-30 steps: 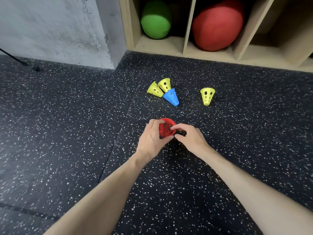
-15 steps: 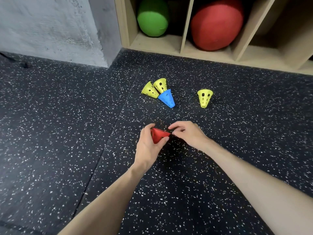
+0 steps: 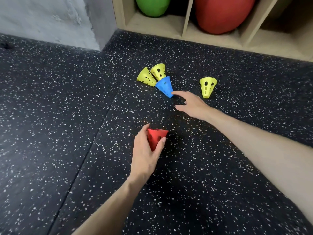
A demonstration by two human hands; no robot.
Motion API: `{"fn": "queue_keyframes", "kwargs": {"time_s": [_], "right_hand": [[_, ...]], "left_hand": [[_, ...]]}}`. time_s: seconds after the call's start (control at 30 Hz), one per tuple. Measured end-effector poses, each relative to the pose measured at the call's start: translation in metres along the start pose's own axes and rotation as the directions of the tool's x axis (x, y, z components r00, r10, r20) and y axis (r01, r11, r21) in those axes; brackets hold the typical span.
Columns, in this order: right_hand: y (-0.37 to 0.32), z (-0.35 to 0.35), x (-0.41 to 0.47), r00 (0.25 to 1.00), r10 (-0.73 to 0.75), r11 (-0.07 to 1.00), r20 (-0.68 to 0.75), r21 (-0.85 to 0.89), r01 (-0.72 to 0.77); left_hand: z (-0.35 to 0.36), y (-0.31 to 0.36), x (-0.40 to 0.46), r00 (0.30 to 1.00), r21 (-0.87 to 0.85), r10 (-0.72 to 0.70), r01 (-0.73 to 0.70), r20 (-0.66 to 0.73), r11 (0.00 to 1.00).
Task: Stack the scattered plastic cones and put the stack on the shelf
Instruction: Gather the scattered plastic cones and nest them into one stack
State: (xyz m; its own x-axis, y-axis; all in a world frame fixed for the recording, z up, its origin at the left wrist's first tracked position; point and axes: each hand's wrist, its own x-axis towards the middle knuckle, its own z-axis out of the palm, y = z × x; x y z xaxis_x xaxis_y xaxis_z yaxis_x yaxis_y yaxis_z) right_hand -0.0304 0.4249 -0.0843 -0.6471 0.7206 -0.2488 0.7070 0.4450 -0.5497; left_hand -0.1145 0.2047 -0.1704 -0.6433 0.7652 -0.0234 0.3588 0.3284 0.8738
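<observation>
Nearest the camera, a red perforated plastic cone [image 3: 156, 138] is gripped by the left hand [image 3: 145, 156], the thumb on its near-right side and the fingers curled round its left side; its wide rim is turned up and away, its narrow end is hidden in the palm, and it is held over the black rubber floor flecked with white [image 3: 71, 133]. Farther out, the right hand [image 3: 192, 104] is stretched forward with its fingers spread and relaxed, nothing being held; its index fingertip [image 3: 174, 95] is seen at the narrow end of a blue plastic cone [image 3: 164, 86], though contact cannot be told for certain. The blue cone is lying on the floor with its narrow end toward the person. Just behind it, touching or nearly so, two yellow perforated plastic cones are found side by side: the left yellow cone [image 3: 146, 77] and the right yellow cone [image 3: 158, 71]. Well apart to the right, a third yellow perforated cone [image 3: 207, 86] is lying alone. Beyond the cones, a light wooden shelf unit with open compartments [image 3: 184, 24] is seen, a green ball [image 3: 152, 5] being kept in one compartment and a large red ball [image 3: 223, 12] in the next.
</observation>
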Motion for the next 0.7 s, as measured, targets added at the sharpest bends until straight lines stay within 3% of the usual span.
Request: {"fn": "queue_keyframes", "kwargs": {"time_s": [0.23,0.4,0.7], "right_hand": [[-0.008,-0.002,0.037,0.99,-0.074,0.985,0.117,-0.148,0.092],[-0.01,-0.008,0.057,0.991,-0.107,0.989,0.083,-0.095,0.115],[-0.015,0.0,0.079,0.986,-0.078,0.988,0.147,-0.124,0.097]], "left_hand": [[0.0,0.002,-0.005,0.999,-0.044,-0.027,0.026,-0.03,0.999],[0.0,0.003,-0.007,1.0,-0.009,0.013,-0.013,-0.016,1.0],[0.0,0.006,-0.005,1.0,-0.01,-0.017,0.017,-0.016,1.0]]}}
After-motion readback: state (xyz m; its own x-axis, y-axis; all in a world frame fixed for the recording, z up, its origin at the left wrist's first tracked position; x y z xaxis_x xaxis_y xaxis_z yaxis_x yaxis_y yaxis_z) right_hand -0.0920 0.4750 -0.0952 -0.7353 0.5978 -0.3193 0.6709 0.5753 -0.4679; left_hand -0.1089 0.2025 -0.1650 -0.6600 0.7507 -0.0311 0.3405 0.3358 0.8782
